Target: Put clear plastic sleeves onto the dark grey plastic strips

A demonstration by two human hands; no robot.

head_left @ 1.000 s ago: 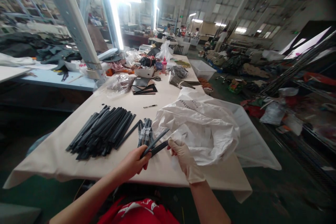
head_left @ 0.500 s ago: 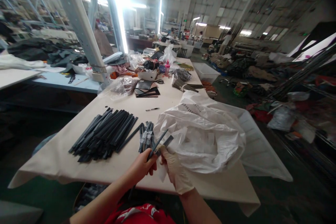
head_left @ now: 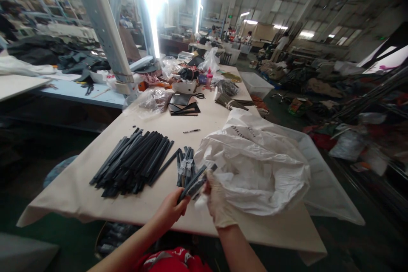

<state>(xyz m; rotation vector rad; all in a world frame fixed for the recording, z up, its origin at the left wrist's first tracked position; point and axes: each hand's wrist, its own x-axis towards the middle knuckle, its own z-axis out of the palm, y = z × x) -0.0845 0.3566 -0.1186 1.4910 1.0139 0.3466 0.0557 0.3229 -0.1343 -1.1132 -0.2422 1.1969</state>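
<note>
My bare left hand (head_left: 172, 210) is closed on the near end of a thin dark strip (head_left: 196, 182) above the table's front edge. My gloved right hand (head_left: 217, 202) grips the same strip a little farther along, fingers wrapped round it. Just beyond lies a small taped bundle of dark strips (head_left: 185, 167). A large loose pile of dark strips (head_left: 134, 161) lies to the left. A crumpled white plastic bag (head_left: 255, 165) sits right of my hands.
The cream-covered table (head_left: 79, 197) runs away from me, with a pen (head_left: 191, 131), flat black sheets (head_left: 183, 105), clear bags and clutter at its far end. A steel post (head_left: 98, 21) rises at the left. Other people work at distant tables.
My hands have drawn closer together on the strip and shifted slightly right. The view has tilted a little, so the table sits lower and further right.
</note>
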